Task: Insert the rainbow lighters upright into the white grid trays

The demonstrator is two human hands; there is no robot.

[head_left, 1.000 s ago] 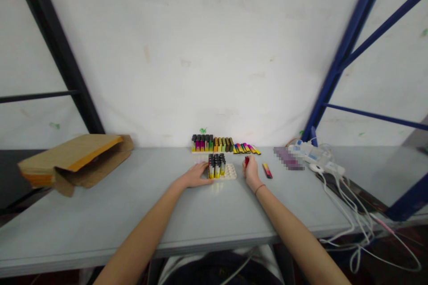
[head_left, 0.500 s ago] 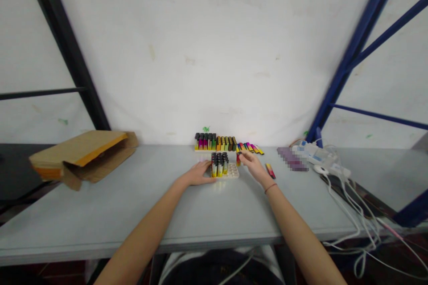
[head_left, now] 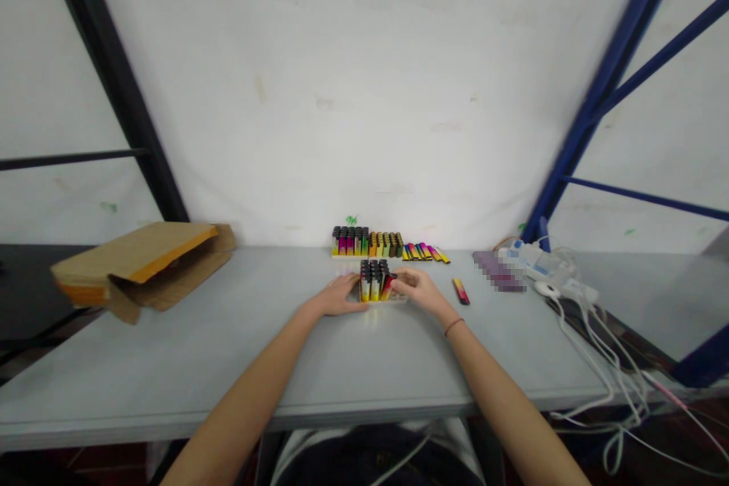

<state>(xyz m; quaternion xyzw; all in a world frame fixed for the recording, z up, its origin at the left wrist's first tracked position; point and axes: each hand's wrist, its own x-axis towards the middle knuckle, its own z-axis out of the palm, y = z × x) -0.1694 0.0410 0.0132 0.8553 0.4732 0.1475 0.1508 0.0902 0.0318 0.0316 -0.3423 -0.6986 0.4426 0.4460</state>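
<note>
A white lighter tray (head_left: 376, 304) with round holes stands on the table, its left part filled with upright black-topped lighters (head_left: 373, 285). My left hand (head_left: 342, 298) holds the tray's left end, thumb along the front and fingers behind. Pinched in my right hand (head_left: 414, 287) is a red and yellow lighter (head_left: 387, 288), tilted, at the right side of the standing rows. My right fingers cover most of the tray's right part. To the right of that hand, one more red and yellow lighter (head_left: 461, 291) lies on the table.
Filled lighter trays (head_left: 367, 243) stand by the wall, with several loose colourful lighters (head_left: 425, 252) beside them. An open cardboard box (head_left: 142, 266) lies at left. On the right are a blurred purple item (head_left: 500, 272), a power strip (head_left: 538, 262) and white cables (head_left: 598, 342).
My right hand has moved left and slightly down with the red lighter, from beyond the tray's right end to the standing rows. My left hand stays put.
</note>
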